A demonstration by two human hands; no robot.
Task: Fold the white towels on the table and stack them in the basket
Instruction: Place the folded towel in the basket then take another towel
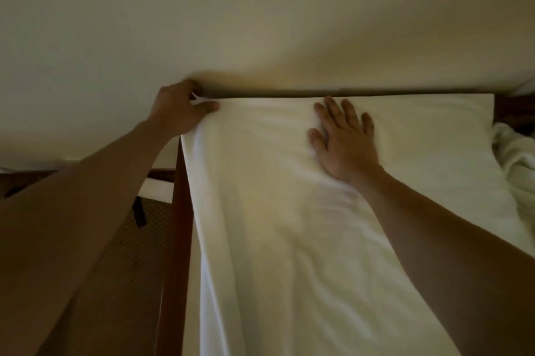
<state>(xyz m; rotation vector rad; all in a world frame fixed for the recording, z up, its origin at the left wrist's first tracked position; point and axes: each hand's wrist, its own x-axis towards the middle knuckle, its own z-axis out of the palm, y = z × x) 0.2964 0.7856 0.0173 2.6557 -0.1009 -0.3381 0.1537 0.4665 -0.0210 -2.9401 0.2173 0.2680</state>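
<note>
The left hand [181, 108] pinches the far left corner of a white towel [289, 225] between thumb and curled fingers, at the far edge of the worktop [176, 240] beside the wall [260, 22]. The right hand [344, 141] lies flat with fingers spread and straight, pressing on the towel's far middle part. The towel is spread over the dark wooden worktop, its left edge hanging over the side; a second, crumpled white towel [515, 158] lies at the right.
</note>
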